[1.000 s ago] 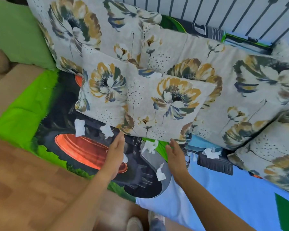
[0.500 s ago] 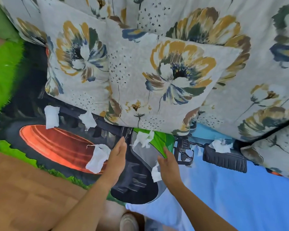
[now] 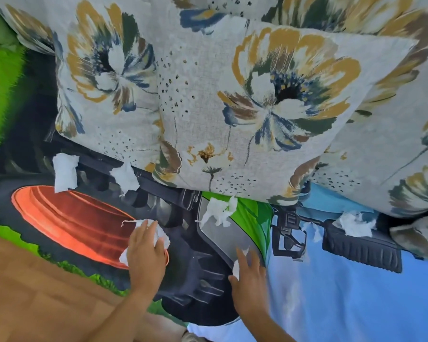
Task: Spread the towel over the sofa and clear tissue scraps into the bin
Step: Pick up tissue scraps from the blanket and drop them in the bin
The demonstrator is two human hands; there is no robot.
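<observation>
While the colourful tractor-print towel (image 3: 331, 292) lies spread flat over the sofa seat, white torn tissue scraps are being gathered from it. The left hand (image 3: 146, 253) is laid palm-down, fingers loosely together, on a crumpled white tissue scrap (image 3: 162, 236) over the orange wheel print; whether it is actually gripped cannot be told. The right hand (image 3: 248, 272) rests flat with a small white tissue piece (image 3: 236, 267) at its thumb side, pinched or merely touched (unclear). Other scraps are seen apart: a rectangular white scrap (image 3: 64, 172) at far left, a ragged white scrap (image 3: 126, 177) just below the large floral-print grey cushion (image 3: 232, 107), a bunched white scrap (image 3: 219, 211) on the green patch, a thin white shred (image 3: 313, 230) on the blue area and a crumpled white scrap (image 3: 356, 224) on the dark grille print at right. No bin is in view.

Judged step: collection, early, most scraps untouched. To be done well, each scrap should be closed fully into the fist before lifting, so light bits are not dropped. The towel should be pressed, not dragged, or wrinkles will be raised. Scraps tucked near the cushion edge should be checked for under it. Several should be bundled per hand before the bin trip.
</observation>
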